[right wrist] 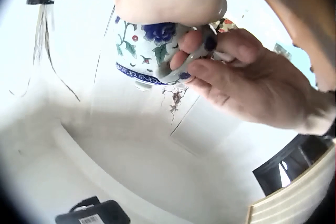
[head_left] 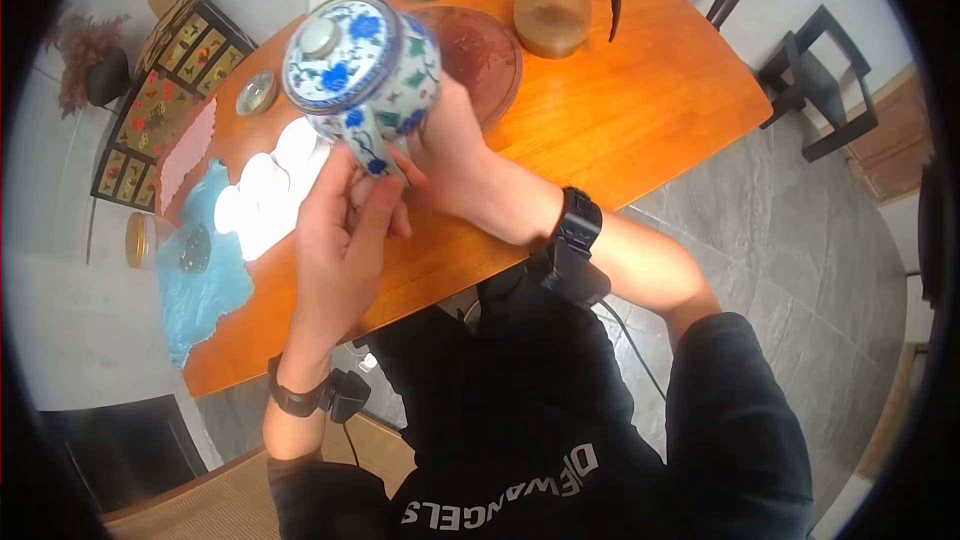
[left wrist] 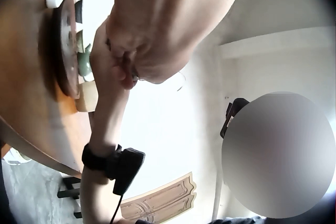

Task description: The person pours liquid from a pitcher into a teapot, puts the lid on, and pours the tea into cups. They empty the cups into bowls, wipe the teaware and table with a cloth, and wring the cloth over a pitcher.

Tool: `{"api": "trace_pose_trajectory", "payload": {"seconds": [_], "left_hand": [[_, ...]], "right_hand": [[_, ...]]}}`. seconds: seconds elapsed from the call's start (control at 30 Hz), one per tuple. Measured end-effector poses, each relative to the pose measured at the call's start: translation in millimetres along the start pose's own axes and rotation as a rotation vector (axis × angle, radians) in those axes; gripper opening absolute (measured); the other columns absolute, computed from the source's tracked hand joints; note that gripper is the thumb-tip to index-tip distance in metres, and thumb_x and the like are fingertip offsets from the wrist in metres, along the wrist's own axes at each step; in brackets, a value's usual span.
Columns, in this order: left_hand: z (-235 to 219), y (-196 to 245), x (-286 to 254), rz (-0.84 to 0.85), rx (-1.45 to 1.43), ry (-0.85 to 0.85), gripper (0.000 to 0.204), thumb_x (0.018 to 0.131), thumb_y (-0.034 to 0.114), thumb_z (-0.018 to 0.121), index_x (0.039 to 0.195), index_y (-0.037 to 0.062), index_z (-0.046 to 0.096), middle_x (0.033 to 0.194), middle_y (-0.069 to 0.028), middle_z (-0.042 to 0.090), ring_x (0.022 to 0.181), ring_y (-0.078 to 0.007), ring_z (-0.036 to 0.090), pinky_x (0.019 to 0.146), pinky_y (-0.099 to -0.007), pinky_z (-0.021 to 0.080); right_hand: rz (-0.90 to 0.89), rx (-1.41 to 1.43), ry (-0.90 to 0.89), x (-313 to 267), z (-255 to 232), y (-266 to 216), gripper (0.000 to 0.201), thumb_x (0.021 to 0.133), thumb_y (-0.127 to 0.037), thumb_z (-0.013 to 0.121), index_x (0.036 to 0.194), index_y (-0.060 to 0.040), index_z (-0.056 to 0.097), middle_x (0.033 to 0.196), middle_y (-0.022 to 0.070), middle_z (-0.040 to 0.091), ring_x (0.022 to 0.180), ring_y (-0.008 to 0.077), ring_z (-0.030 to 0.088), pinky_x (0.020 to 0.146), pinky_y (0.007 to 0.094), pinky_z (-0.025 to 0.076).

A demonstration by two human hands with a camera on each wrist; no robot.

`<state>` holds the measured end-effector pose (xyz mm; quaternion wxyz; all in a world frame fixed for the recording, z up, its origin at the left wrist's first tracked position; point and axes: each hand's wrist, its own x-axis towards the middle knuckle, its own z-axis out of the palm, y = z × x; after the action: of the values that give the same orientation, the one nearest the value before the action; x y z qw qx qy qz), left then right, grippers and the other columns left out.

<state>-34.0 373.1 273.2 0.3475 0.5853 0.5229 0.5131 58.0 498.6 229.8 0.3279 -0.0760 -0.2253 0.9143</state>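
Blue-and-white porcelain teapot, upper left of frame, is held aloft: left hand pinches its handle, right hand cups its body above the tabletop.

The head camera looks down from above at the table and both arms. The left wrist camera sits low, very close, and looks up past the left hand. The right wrist camera also looks up, close under the teapot. All three views share the two hands meeting.
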Motion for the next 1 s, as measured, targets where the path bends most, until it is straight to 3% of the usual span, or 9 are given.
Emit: {"api": "trace_pose_trajectory", "payload": {"seconds": [0.1, 0.17, 0.23, 0.37, 0.43, 0.57, 0.7, 0.9, 1.0], "left_hand": [[-6, -3, 5, 0.024, -0.011, 0.116, 0.02, 0.103, 0.007, 0.049, 0.121, -0.0004, 0.055, 0.104, -0.0067, 0.063, 0.068, -0.0077, 0.052, 0.063, -0.0208, 0.042], [-17, -1, 6, 0.015, -0.02, 0.153, 0.015, 0.103, 0.003, 0.049, 0.116, -0.0007, 0.055, 0.101, -0.0052, 0.064, 0.068, -0.0061, 0.051, 0.063, -0.0206, 0.043], [-27, 3, 7, 0.039, -0.021, 0.148, 0.014, 0.104, 0.007, 0.05, 0.116, 0.0, 0.055, 0.101, -0.0055, 0.064, 0.067, -0.0064, 0.05, 0.062, -0.0209, 0.042], [-35, -3, 11, 0.003, -0.02, 0.11, 0.015, 0.104, 0.009, 0.05, 0.115, 0.0007, 0.056, 0.1, -0.0053, 0.064, 0.067, -0.0062, 0.05, 0.062, -0.0209, 0.042], [-35, -8, 15, -0.011, 0.037, 0.094, 0.018, 0.104, 0.013, 0.051, 0.116, 0.0015, 0.057, 0.101, -0.0046, 0.064, 0.066, -0.0063, 0.05, 0.061, -0.0207, 0.041], [-29, -35, 26, -0.052, 0.063, 0.055, 0.02, 0.104, 0.017, 0.052, 0.116, 0.0026, 0.059, 0.101, -0.0027, 0.064, 0.068, -0.0059, 0.05, 0.061, -0.0208, 0.04], [-26, -53, 37, -0.033, 0.058, -0.003, 0.016, 0.103, 0.014, 0.052, 0.111, 0.0014, 0.057, 0.096, -0.0031, 0.065, 0.067, -0.0064, 0.05, 0.063, -0.0211, 0.042], [-24, -74, 44, -0.008, 0.065, -0.022, 0.017, 0.104, 0.017, 0.052, 0.106, 0.0014, 0.057, 0.095, -0.0044, 0.066, 0.069, -0.0082, 0.05, 0.066, -0.022, 0.044], [-26, -80, 44, -0.012, 0.083, -0.02, 0.018, 0.104, 0.018, 0.052, 0.106, 0.0012, 0.057, 0.096, -0.0047, 0.066, 0.069, -0.0085, 0.05, 0.066, -0.0221, 0.044]], "right_hand": [[0.178, 0.405, -0.495, -5, -14, 8, 0.04, 0.106, -0.032, 0.03, 0.114, -0.0081, 0.061, 0.099, 0.0061, 0.069, 0.088, 0.022, 0.065, 0.079, 0.0359, 0.052], [0.182, 0.066, -0.148, -13, -5, -8, 0.03, 0.105, -0.022, 0.04, 0.113, -0.0048, 0.063, 0.097, 0.0053, 0.069, 0.09, 0.0208, 0.065, 0.083, 0.0342, 0.052], [-0.51, -1.152, -0.078, 3, -18, -21, 0.023, 0.101, -0.017, 0.052, 0.115, -0.0024, 0.065, 0.103, 0.0097, 0.072, 0.099, 0.0217, 0.068, 0.091, 0.0369, 0.052], [-0.637, -2.081, -0.346, 1, -38, -39, 0.032, 0.089, -0.004, 0.061, 0.121, -0.0049, 0.066, 0.112, 0.0215, 0.068, 0.112, 0.0358, 0.064, 0.099, 0.0428, 0.049], [-0.533, -2.013, -0.294, -11, -34, -52, 0.038, 0.086, 0.002, 0.059, 0.121, -0.0062, 0.066, 0.112, 0.0209, 0.068, 0.114, 0.0399, 0.061, 0.099, 0.044, 0.05], [-0.974, -2.055, -0.07, -57, -39, -78, 0.046, 0.084, 0.008, 0.057, 0.127, -0.0074, 0.064, 0.119, 0.0215, 0.066, 0.116, 0.0409, 0.06, 0.102, 0.0442, 0.049], [-0.402, -2.129, 0.012, -120, -50, -103, 0.047, 0.086, 0.01, 0.057, 0.13, -0.0047, 0.062, 0.123, 0.0222, 0.065, 0.116, 0.0368, 0.063, 0.098, 0.0398, 0.051], [-0.543, -2.209, 0.325, -151, -65, -96, 0.044, 0.089, 0.009, 0.054, 0.13, -0.0029, 0.06, 0.121, 0.0232, 0.065, 0.115, 0.039, 0.063, 0.098, 0.0415, 0.05], [-0.378, -2.306, 0.275, -164, -57, -47, 0.056, 0.091, -0.001, 0.056, 0.146, -0.0024, 0.044, 0.148, 0.0257, 0.047, 0.141, 0.0413, 0.04, 0.119, 0.0515, 0.025]]}}
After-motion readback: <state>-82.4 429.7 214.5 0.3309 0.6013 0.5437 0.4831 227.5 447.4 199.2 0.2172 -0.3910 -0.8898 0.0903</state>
